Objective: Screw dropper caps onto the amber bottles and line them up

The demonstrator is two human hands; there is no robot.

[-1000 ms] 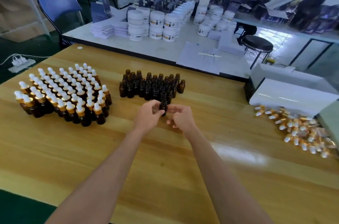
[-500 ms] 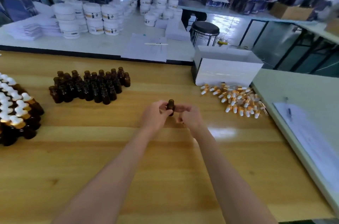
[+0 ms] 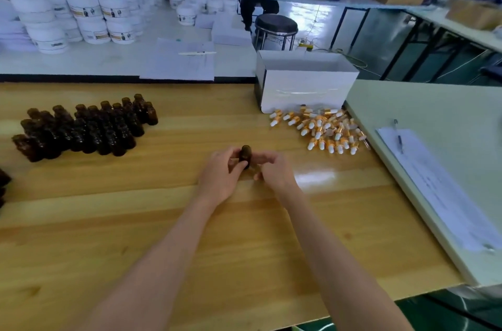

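Standing well left of the bottle [image 3: 245, 153], a block of open bottles [image 3: 81, 127] waits on the table [image 3: 163, 222], none of them capped. The left hand [image 3: 221, 178] has its fingers curled round the bottle, which has no cap and is held about upright just above the wood. The right hand [image 3: 274, 172] is just right of the bottle with its fingers bent towards it; whether they touch or pinch anything I cannot tell.

To my eye the next job is fetching a cap. It would go best with the left grip low on the glass, leaving the neck free, the dropper tube fed straight down, then turned until snug (a tilted start risks a crossed thread).

Right of the bottle and further back, the caps [image 3: 323, 129] lie heaped and tangled, so lifting one may drag its neighbours. A box [image 3: 304, 86] stands right behind them. Further right are a paper [image 3: 434, 181] and a pen [image 3: 398, 136].
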